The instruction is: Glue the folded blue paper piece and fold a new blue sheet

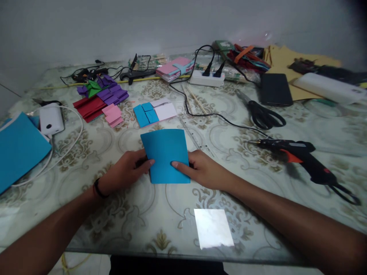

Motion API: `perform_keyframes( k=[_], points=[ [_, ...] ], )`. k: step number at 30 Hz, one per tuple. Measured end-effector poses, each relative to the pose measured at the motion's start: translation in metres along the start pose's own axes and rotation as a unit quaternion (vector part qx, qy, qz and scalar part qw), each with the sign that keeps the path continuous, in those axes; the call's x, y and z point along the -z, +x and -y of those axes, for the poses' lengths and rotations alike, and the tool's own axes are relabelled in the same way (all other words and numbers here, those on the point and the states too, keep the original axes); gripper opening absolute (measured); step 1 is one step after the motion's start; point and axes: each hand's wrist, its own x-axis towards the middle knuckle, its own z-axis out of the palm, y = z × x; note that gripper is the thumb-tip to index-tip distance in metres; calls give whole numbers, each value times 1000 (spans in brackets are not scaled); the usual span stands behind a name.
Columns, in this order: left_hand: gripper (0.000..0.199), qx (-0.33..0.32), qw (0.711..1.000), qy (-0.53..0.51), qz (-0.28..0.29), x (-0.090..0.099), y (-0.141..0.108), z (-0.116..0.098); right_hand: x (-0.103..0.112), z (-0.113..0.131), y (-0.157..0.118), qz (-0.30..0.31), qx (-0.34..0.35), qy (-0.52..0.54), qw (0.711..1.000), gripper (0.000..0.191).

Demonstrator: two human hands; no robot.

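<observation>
A blue sheet of paper (168, 147) is held up between my two hands above the patterned table. My left hand (129, 166) grips its left edge, thumb on the near face and fingers behind. On the right edge, my right hand (205, 168) pinches the sheet the same way, its thumb lying on the front. Just beyond the sheet lie folded blue paper pieces (147, 114) and folded white paper (166, 111). A clear ruler (195, 137) runs behind my right hand. Nearer to me is a small white square (213, 228).
To the right are a hot glue gun (298, 151), black scissors (263, 112) and a dark phone (275, 88). A power strip (207, 78) with cables stands at the back. Folded purple paper (113, 93) and red paper (88, 107) lie back left; blue sheets (21, 152) lie left.
</observation>
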Motion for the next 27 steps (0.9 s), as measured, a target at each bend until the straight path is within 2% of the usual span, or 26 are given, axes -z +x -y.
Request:
perform_keyframes(
  k=[27],
  points=[
    [33, -9, 1000, -4, -4, 0, -1, -1, -1, -4, 0, -12, 15, -5, 1000, 51]
  ],
)
